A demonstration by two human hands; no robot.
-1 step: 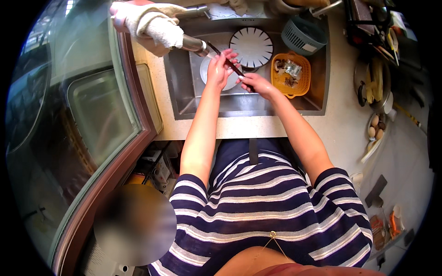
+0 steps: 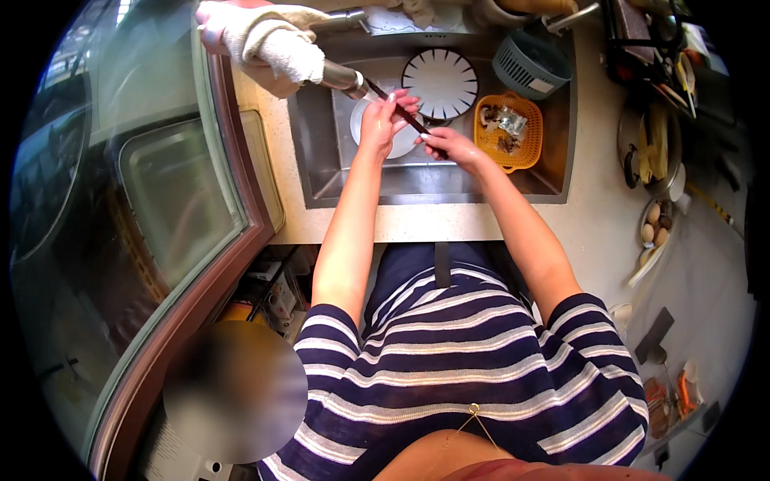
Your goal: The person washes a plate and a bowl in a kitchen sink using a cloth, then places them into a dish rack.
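Over the sink (image 2: 337, 180), both of my hands are on a slim bundle of dark brown chopsticks (image 2: 407, 115), held slanting from upper left to lower right. My right hand (image 2: 451, 146) grips their lower end. My left hand (image 2: 382, 124) curls around the middle, palm up, with some fingers raised. The upper tips lie beside the mouth of the metal faucet (image 2: 341, 78). Beneath my left hand, partly hidden, is a white bowl (image 2: 365, 144). Behind the hands lies a white plate (image 2: 439, 84) with dark strokes around its rim.
An orange basket (image 2: 536, 136) with scraps and a crumpled wrapper stands in the sink's right side, below a blue-grey basket (image 2: 513, 68). A cloth (image 2: 277, 48) wraps the faucet. An open window frame (image 2: 241, 184) borders the left; eggs (image 2: 654, 224) sit in a dish at right.
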